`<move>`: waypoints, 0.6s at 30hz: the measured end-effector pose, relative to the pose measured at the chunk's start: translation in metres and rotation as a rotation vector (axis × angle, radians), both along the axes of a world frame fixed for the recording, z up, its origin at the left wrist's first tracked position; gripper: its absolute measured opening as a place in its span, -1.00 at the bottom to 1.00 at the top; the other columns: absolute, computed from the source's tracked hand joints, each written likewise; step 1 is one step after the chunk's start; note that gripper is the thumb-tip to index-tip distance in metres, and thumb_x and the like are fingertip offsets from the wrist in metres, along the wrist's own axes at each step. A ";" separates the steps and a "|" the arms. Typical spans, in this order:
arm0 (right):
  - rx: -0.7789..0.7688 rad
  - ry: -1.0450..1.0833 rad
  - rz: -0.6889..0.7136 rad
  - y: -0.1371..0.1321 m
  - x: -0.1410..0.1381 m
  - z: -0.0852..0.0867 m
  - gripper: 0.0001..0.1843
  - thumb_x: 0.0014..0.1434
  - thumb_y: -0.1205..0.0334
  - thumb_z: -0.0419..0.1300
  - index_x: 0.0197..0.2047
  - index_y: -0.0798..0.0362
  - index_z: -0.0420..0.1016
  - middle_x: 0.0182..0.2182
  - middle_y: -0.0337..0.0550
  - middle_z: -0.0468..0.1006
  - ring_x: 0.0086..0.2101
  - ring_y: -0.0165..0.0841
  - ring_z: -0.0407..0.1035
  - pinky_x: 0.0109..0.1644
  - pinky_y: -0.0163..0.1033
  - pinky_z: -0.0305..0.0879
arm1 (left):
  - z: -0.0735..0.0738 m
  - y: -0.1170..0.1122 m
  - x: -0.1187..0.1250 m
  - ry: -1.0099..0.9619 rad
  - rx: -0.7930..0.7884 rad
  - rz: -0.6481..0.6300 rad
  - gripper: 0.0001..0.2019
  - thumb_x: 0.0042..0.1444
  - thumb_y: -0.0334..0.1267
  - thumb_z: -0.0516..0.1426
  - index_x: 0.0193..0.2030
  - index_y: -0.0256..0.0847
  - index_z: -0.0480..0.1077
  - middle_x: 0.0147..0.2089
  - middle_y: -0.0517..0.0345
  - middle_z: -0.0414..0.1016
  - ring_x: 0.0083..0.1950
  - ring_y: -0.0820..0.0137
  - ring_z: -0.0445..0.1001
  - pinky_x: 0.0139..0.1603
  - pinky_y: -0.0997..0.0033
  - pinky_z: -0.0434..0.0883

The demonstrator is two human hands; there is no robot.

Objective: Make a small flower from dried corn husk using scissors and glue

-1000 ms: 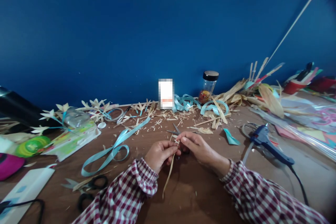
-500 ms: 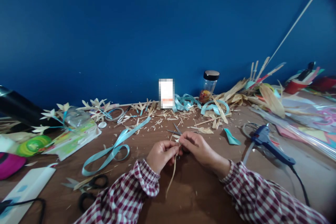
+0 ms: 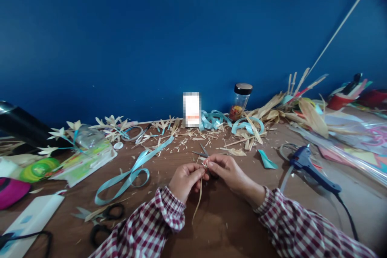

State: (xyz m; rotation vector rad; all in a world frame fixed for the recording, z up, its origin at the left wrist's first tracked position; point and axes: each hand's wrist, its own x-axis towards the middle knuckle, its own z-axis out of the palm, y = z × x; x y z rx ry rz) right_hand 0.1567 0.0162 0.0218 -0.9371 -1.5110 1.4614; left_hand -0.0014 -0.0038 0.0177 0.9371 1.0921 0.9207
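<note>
Between my two hands, just below the middle of the view, is a thin dried husk strip [image 3: 198,203]; its loose tail hangs toward me and curves. My left hand [image 3: 188,178] pinches the strip between thumb and forefinger. From the other side, my right hand [image 3: 225,170] closes its fingertips on the upper part of the strip, at a small pale bit that the fingers partly hide. The hands nearly touch each other. A pair of small scissors [image 3: 203,152] lies open right behind them, its handles hidden by my right hand.
Light blue ribbon [image 3: 133,173] lies to the left, above black-handled scissors [image 3: 102,217]. Husk flowers [image 3: 111,125] and scraps line the wall, with a lidded jar [image 3: 241,100]. At right are a blue glue gun [image 3: 314,169] and its cord; a white power strip [image 3: 33,225] lies lower left.
My right fingertips have shifted slightly at the top of the strip. The strip's hanging tail has moved a little to the right and up. Both hands keep their hold.
</note>
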 end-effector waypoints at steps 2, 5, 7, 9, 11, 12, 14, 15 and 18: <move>-0.013 0.012 0.041 -0.001 0.000 0.002 -0.75 0.11 0.09 0.15 -0.31 0.13 0.46 -0.52 -0.26 0.45 -0.48 -0.47 0.27 -0.41 -0.38 0.16 | 0.001 0.000 0.000 0.011 0.008 -0.016 -0.74 -0.10 -0.11 0.21 -0.45 -0.32 0.43 -0.51 0.15 0.49 -0.69 0.64 0.20 -0.71 0.62 0.14; -0.034 0.015 0.061 -0.002 0.000 0.004 -0.75 0.12 0.08 0.14 -0.36 0.12 0.43 -0.56 -0.27 0.44 -0.49 -0.46 0.28 -0.39 -0.36 0.17 | 0.002 -0.001 0.000 0.031 0.017 -0.044 -0.74 -0.07 -0.11 0.19 -0.44 -0.32 0.43 -0.48 0.12 0.51 -0.69 0.64 0.22 -0.71 0.63 0.16; -0.044 0.013 0.060 -0.003 -0.001 0.004 -0.73 0.13 0.06 0.12 -0.40 0.11 0.40 -0.59 -0.29 0.42 -0.52 -0.46 0.27 -0.40 -0.35 0.16 | 0.003 -0.001 0.000 0.055 0.020 -0.066 -0.73 -0.06 -0.10 0.18 -0.43 -0.32 0.44 -0.46 0.10 0.52 -0.69 0.64 0.22 -0.71 0.62 0.17; -0.057 0.010 0.058 -0.004 -0.002 0.004 -0.72 0.14 0.05 0.10 -0.42 0.10 0.37 -0.61 -0.30 0.40 -0.54 -0.47 0.26 -0.41 -0.35 0.16 | 0.006 -0.001 0.000 0.081 0.029 -0.090 -0.73 -0.06 -0.09 0.19 -0.42 -0.33 0.45 -0.45 0.09 0.53 -0.70 0.64 0.21 -0.71 0.61 0.18; -0.055 0.001 0.047 -0.004 -0.002 0.004 -0.72 0.16 0.06 0.08 -0.42 0.11 0.36 -0.61 -0.30 0.40 -0.55 -0.47 0.25 -0.43 -0.37 0.15 | 0.008 -0.001 0.000 0.098 0.045 -0.121 -0.72 -0.07 -0.10 0.19 -0.40 -0.34 0.46 -0.47 0.08 0.53 -0.72 0.65 0.19 -0.72 0.61 0.16; -0.046 -0.008 0.037 -0.004 -0.002 0.004 -0.72 0.16 0.07 0.08 -0.42 0.11 0.36 -0.61 -0.29 0.40 -0.55 -0.48 0.24 -0.44 -0.37 0.14 | 0.009 -0.001 0.000 0.101 0.055 -0.136 -0.72 -0.07 -0.11 0.20 -0.39 -0.35 0.47 -0.46 0.07 0.54 -0.73 0.66 0.18 -0.71 0.61 0.15; -0.024 -0.022 0.017 -0.004 -0.001 0.004 -0.73 0.17 0.08 0.08 -0.43 0.11 0.35 -0.61 -0.30 0.39 -0.55 -0.49 0.22 -0.46 -0.39 0.11 | 0.008 -0.001 -0.001 0.092 0.075 -0.154 -0.73 -0.07 -0.13 0.20 -0.34 -0.35 0.47 -0.42 0.05 0.55 -0.73 0.67 0.18 -0.70 0.61 0.14; -0.015 -0.023 0.010 -0.004 -0.001 0.004 -0.73 0.16 0.09 0.08 -0.44 0.11 0.34 -0.62 -0.30 0.38 -0.56 -0.50 0.21 -0.47 -0.39 0.10 | 0.007 0.000 -0.001 0.083 0.081 -0.156 -0.73 -0.08 -0.15 0.21 -0.32 -0.34 0.48 -0.40 0.04 0.56 -0.73 0.67 0.18 -0.70 0.61 0.14; -0.009 -0.022 -0.006 -0.001 0.000 0.002 -0.73 0.16 0.08 0.09 -0.45 0.11 0.33 -0.63 -0.31 0.36 -0.58 -0.51 0.17 -0.49 -0.40 0.07 | 0.002 0.000 -0.001 0.036 0.076 -0.134 -0.73 -0.10 -0.16 0.22 -0.29 -0.31 0.48 -0.39 0.08 0.55 -0.71 0.67 0.19 -0.69 0.61 0.14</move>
